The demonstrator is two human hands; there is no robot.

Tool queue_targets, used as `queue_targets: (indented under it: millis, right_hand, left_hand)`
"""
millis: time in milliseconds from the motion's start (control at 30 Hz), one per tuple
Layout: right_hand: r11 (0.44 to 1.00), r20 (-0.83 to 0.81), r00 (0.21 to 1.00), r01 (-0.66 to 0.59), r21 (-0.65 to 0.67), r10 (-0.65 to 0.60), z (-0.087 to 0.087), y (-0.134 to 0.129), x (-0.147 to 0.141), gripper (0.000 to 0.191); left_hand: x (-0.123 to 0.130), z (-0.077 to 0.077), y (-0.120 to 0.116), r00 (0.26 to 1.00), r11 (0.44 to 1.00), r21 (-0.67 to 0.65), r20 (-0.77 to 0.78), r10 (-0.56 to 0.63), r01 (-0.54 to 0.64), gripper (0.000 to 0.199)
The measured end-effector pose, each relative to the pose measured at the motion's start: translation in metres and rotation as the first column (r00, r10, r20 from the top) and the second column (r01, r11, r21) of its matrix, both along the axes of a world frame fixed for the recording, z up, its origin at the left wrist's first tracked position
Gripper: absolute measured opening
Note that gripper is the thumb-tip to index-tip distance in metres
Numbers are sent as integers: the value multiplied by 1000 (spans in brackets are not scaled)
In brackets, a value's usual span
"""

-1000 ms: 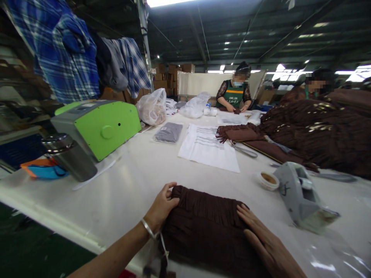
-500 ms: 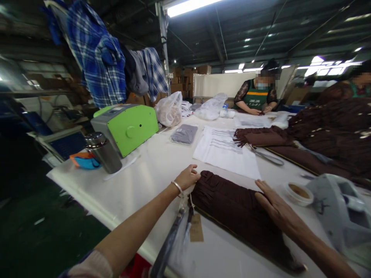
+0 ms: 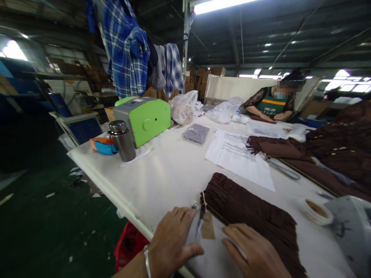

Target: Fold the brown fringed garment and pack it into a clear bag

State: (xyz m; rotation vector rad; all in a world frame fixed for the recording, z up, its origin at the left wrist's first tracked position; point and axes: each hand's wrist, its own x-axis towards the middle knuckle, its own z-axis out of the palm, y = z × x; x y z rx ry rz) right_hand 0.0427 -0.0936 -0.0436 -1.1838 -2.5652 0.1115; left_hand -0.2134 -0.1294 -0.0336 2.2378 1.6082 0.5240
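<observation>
While the soft, pleated brown cloth (image 3: 249, 204) lies nearer than the flat white sheet (image 3: 236, 162), its long axis slants far-left to near-right; the left hand (image 3: 174, 237) spreads thumb from fingers, the right hand (image 3: 252, 247) curls, grip unclear.

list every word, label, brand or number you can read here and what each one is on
"OMLUN", as best it reads: green apron; the line below it is too blurred to read.
Tag by the brown fabric: faint print, too blurred to read.
White sheet: rows of grey marks, too blurred to tell if they are words.
Dispenser: black mark, not readable as a word.
</observation>
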Motion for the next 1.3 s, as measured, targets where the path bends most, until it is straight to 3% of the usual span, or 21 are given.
queue_targets:
  millis: [67,133,367,567,700,833,900,1000,1100,1200,1300]
  right_hand:
    - [996,79,996,50,-73,-44,0,-6,-30,24]
    - [991,147,985,101,-84,-88,1,-6,-51,30]
    - [990,445,890,138,-42,-105,22,-4,-99,51]
    - [985,586,792,123,121,-171,2,-4,-114,54]
    - [992,455,887,24,121,-77,6,8,-96,47]
    - [991,218,967,126,36,-130,46,21,-81,28]
    - [967,71,972,232,-103,-226,68,30,-75,28]
    - [824,-156,883,333,-459,-444,87,46,-65,22]
    - [698,-336,737,251,-670,-587,85,60,-57,21]
    - [669,-436,629,186,-720,-644,72,67,-50,22]
    - [687,-484,581,191,-701,-655,63,68,-46,30]
  left_hand:
    - [11,-9,-3,995,1000,17,-95,7,-6,80]
    - [18,-16,-1,983,999,26,-181,32,-28,76]
    - [10,-18,22,952,998,57,-305,6,12,28]
    - [-6,-23,36,959,983,183,-277,62,-11,18]
    - [-13,-24,35,963,981,191,-263,60,-9,19]
    - [-15,-19,33,967,989,147,-251,33,4,21]
    - [-15,-18,33,967,991,134,-254,17,18,21]
    - [-15,-20,33,964,989,145,-266,13,27,21]
    - [-16,-22,32,965,984,178,-259,26,21,23]
    - [-17,-23,31,966,985,170,-257,21,24,25]
    - [-17,-22,31,963,987,159,-270,18,27,23]
